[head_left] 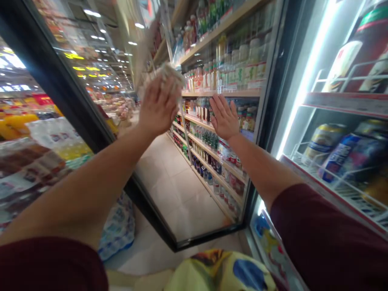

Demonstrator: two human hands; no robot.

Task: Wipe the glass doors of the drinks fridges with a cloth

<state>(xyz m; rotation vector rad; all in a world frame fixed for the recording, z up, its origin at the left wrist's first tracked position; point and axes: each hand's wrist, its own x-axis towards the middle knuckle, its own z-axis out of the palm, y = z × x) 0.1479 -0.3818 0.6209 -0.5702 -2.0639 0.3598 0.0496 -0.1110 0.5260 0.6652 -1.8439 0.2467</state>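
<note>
My left hand (159,106) presses a crumpled whitish cloth (168,74) against the glass of an open cooler door (194,190). The cloth is blurred by motion. My right hand (224,117) lies flat on the same glass a little to the right, fingers stretched out and holding nothing. Both arms reach forward, in dark red sleeves.
The black door frame (60,76) swings out to the left. The lit cooler on the right holds cans (324,139) and bottles (360,48) on wire racks. Shelves of drinks (212,145) show through the glass. Packs of bottled water (118,226) stand on the floor.
</note>
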